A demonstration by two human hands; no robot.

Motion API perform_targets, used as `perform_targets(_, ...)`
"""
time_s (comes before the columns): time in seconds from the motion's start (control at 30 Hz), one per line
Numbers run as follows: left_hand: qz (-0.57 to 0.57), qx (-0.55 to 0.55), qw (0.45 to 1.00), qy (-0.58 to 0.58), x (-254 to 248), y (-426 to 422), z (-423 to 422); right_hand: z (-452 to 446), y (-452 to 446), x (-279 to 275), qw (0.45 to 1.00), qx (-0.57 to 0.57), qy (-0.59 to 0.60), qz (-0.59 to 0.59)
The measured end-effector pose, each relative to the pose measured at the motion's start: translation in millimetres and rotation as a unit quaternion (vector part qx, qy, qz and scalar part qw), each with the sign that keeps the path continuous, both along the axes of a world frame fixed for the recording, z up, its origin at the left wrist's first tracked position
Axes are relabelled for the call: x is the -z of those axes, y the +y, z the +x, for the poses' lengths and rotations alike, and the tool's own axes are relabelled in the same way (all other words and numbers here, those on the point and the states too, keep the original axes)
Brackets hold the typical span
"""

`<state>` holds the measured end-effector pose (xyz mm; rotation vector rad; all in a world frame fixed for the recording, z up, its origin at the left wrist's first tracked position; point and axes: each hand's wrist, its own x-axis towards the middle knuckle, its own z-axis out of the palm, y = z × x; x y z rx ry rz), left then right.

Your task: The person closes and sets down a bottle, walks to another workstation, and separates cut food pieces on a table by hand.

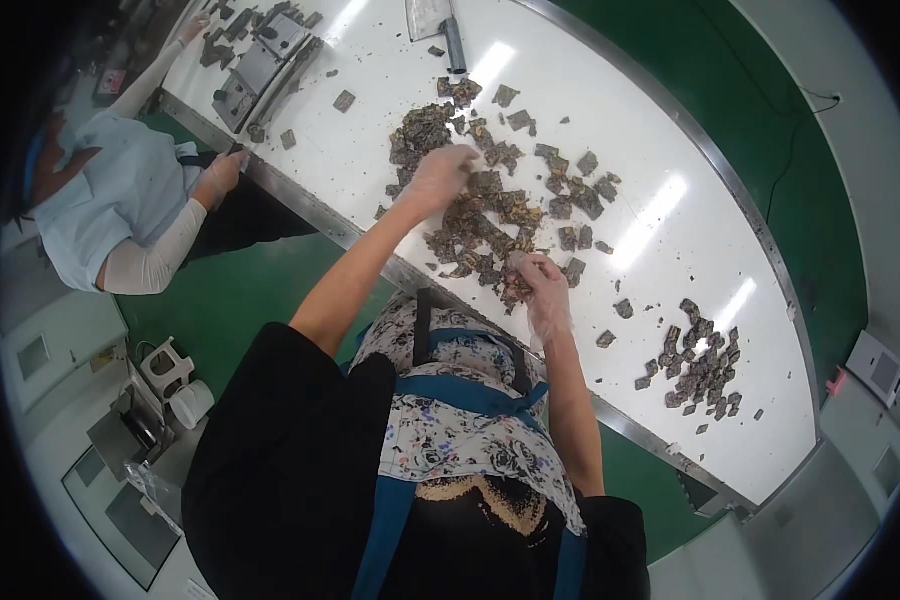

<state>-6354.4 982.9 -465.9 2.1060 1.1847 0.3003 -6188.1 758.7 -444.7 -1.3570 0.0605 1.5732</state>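
Dark brown broken pieces (485, 230) lie in a loose heap on the white table in front of me. My left hand (442, 180), in a clear thin glove, rests at the heap's left side, its fingers bent over the pieces; whether it grips one is hidden. My right hand (545, 290), gloved too, is at the heap's near right edge with thumb and fingertips pinched together on a small brown piece (517, 262). More flat square pieces (573, 190) are scattered beyond my hands.
A cleaver (454, 40) lies at the table's far side. Another pile of pieces (705, 365) is at the right. A metal cutting device (265, 75) stands at the left, beside a co-worker (135, 205). The table's metal edge (420, 285) runs before my body.
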Motion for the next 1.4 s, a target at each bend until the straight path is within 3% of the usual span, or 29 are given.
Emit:
perform_targets(0.03,-0.032,-0.075,0.995,-0.052,1.5,0.8,-4.2,0.3,-1.0,1.5,1.000,0.002,0.002,0.001)
perform_targets(0.07,0.109,-0.050,0.993,-0.007,4.0,0.0,-6.8,1.0,-2.3,3.3,1.000,0.008,0.008,0.006)
perform_targets(0.1,0.108,-0.048,0.993,-0.006,-6.3,-3.7,-4.0,1.7,-3.8,4.7,1.000,0.012,0.013,0.010)
perform_targets(0.17,0.190,0.076,0.973,0.105,-34.8,-12.2,9.9,3.2,-4.7,9.6,1.000,0.011,0.012,0.008)
perform_targets(0.2,0.174,0.092,0.965,0.173,-33.7,-15.9,17.7,3.2,-5.1,9.6,1.000,0.009,0.010,0.007)
perform_targets(0.33,0.123,0.099,0.958,0.238,-20.7,-13.6,33.9,4.8,-4.5,7.3,1.000,0.009,0.011,0.008)
perform_targets(0.43,0.107,0.116,0.973,0.170,-17.2,-6.8,28.2,6.3,-0.6,3.4,1.000,0.013,0.000,0.011)
perform_targets(0.5,-0.040,0.057,0.997,0.018,-18.6,-8.2,23.4,6.3,-1.1,-0.1,1.000,0.026,-0.003,-0.005)
perform_targets(0.57,-0.169,-0.143,0.968,-0.115,-31.5,-18.2,25.3,7.5,0.4,-2.6,1.000,0.026,-0.001,0.001)
perform_targets(0.6,-0.166,-0.161,0.960,-0.159,-28.0,-15.3,25.7,7.1,-1.0,-2.7,1.000,0.023,0.001,0.004)
perform_targets(0.7,-0.102,0.012,0.995,0.004,-20.3,-13.9,28.8,4.0,-1.1,2.6,1.000,0.018,0.014,0.019)
perform_targets(0.73,-0.101,0.010,0.995,0.005,-11.2,-16.0,30.9,2.5,1.4,1.4,1.000,0.015,0.015,0.019)
perform_targets(0.8,0.103,0.083,0.985,0.110,3.0,-22.5,36.5,-0.3,2.8,-0.4,1.000,-0.005,-0.009,-0.010)
perform_targets(0.87,0.099,0.062,0.985,0.128,8.6,-20.7,43.8,1.9,2.9,-0.6,1.000,-0.003,-0.007,-0.003)
perform_targets(0.97,0.015,0.063,0.993,0.099,-2.7,-18.9,41.1,4.3,-1.5,1.6,1.000,0.004,0.002,0.007)
perform_targets(1.03,-0.182,-0.081,0.978,-0.058,-14.3,-25.6,30.3,7.7,-3.0,4.3,1.000,0.013,0.007,0.008)
perform_targets(1.1,-0.219,-0.138,0.962,-0.091,-20.3,-26.5,22.5,8.7,-2.8,3.5,1.000,0.012,0.013,0.015)
perform_targets(1.17,-0.469,-0.173,0.838,-0.218,-35.8,-31.5,16.5,6.4,3.1,-0.2,1.000,0.022,0.016,0.008)
perform_targets(1.3,-0.527,-0.081,0.820,-0.210,-54.7,-53.1,24.2,-0.7,28.2,-27.7,0.999,0.047,0.003,0.012)
perform_targets(1.4,-0.548,-0.118,0.818,-0.132,-76.5,-52.2,31.9,0.1,29.5,-3.3,0.999,0.046,-0.018,0.004)
